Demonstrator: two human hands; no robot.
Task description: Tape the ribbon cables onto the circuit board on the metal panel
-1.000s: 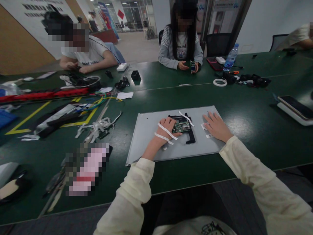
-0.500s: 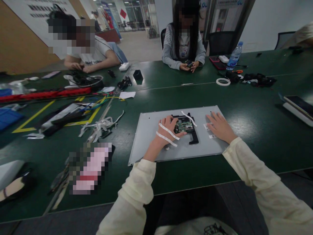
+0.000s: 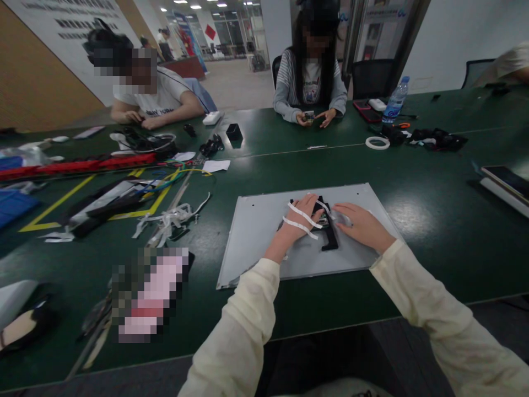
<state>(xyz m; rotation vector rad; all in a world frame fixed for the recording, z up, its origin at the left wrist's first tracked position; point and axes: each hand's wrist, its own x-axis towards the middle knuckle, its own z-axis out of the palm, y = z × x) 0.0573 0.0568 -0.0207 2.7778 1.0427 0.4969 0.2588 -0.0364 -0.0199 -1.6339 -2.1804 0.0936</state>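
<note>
My left hand (image 3: 301,221) lies over a green circuit board in a black plastic frame (image 3: 329,238), its fingers stretched across and covering most of the board. White strips (image 3: 301,225) of tape or paper run over the back of that hand. To the right, my right hand (image 3: 362,225) is turned on its side beside the frame. Its thumb and fingers close around a small greyish, see-through piece (image 3: 344,219) that I cannot make out. Board and frame rest on a light grey flat panel (image 3: 256,237) lying on the green table.
A tangle of white strips (image 3: 169,220) and a phone (image 3: 159,292) lie left of the panel. Behind are a tape roll (image 3: 377,143), a water bottle (image 3: 395,100), a black box (image 3: 234,132) and cables. Two people sit opposite; one holds a small device (image 3: 308,117).
My right hand has moved left from lying flat on the panel to the frame's side, its fingers drawing together. My left hand has shifted right over the board, covering more of it.
</note>
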